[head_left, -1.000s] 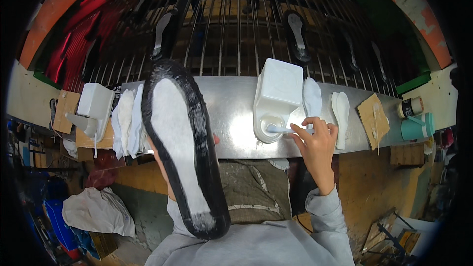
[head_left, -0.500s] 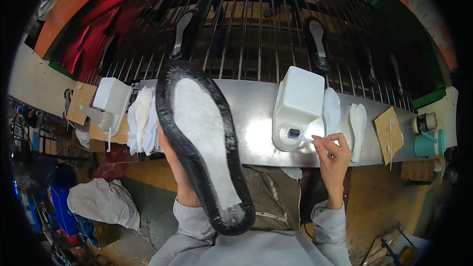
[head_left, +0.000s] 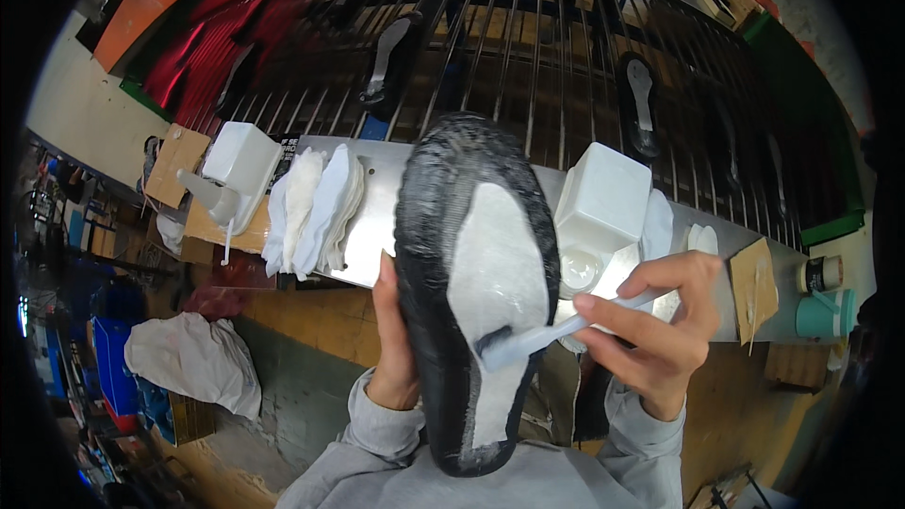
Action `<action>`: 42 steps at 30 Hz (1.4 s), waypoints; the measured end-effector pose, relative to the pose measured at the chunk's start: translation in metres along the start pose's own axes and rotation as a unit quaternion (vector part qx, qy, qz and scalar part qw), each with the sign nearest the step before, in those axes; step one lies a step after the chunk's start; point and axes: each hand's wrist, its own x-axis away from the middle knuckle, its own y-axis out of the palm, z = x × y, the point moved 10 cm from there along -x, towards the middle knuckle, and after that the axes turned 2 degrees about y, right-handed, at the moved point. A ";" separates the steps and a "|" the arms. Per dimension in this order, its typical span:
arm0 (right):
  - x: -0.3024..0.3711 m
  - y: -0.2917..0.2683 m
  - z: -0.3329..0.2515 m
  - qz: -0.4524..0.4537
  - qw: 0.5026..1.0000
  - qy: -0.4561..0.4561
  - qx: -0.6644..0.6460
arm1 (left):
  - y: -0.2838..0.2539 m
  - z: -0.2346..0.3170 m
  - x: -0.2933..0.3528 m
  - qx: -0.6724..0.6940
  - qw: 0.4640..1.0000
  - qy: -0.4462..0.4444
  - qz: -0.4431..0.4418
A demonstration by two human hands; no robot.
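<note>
A black shoe stands bottom up in front of me, with a white sole-shaped insert along its underside. My left hand grips it by its left side, the thumb showing and the other fingers hidden behind. Pinched in my right hand is a brush with a pale handle. Its dark bristles touch the insert near the narrow middle. Just beyond that hand, a white dispenser with a round cup of whitish liquid at its front sits on the metal bench.
Left on the bench are a second white dispenser and several white sole-shaped pieces. Behind runs a rack of metal bars carrying several black shoes. At right are a brown card and a teal container.
The brush has left the dispenser's cup and come leftward onto the insert. The shoe has moved right and turned a little more upright, with my left hand still on it.
</note>
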 end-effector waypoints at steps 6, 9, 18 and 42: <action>-0.021 -0.018 0.029 0.156 0.986 0.051 0.042 | -0.002 0.005 0.014 -0.236 0.969 0.062 0.025; -0.004 -0.033 0.028 0.128 0.988 0.048 -0.070 | -0.009 0.008 0.011 -0.210 0.974 0.055 0.069; 0.005 -0.034 0.024 0.172 0.982 0.079 -0.030 | 0.007 0.012 0.001 -0.233 0.967 0.056 0.089; 0.184 0.114 0.227 0.255 0.691 0.536 -0.413 | -0.082 -0.040 -0.098 0.186 0.928 -0.248 -0.205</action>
